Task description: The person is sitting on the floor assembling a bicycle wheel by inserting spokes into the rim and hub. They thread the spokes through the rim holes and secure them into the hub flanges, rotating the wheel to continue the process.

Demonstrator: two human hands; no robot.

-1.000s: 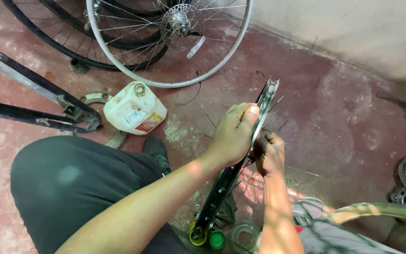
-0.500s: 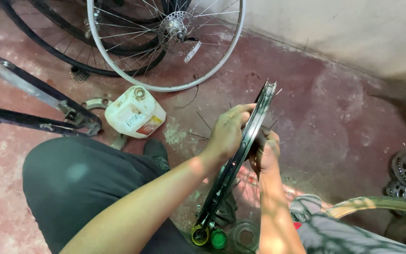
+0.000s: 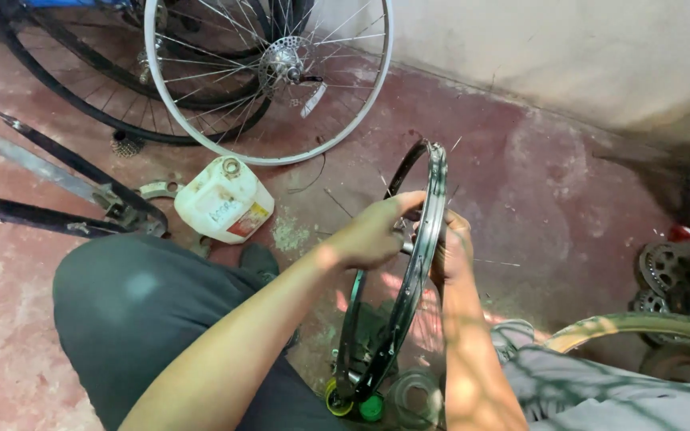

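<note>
I had both hands, left hand (image 3: 377, 231) and right hand (image 3: 450, 251), closed around the rim (image 3: 421, 247), threading spokes; the next move called for steady alignment.

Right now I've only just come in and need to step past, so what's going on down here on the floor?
A person crouched on the red concrete floor holds a black metal bicycle rim upright, seen almost edge-on. Their left hand grips its near side and their right hand steadies the far side. A white plastic jug lies to their left, and a silver spoked wheel leans behind it. Gear sprockets sit at the right.
</note>
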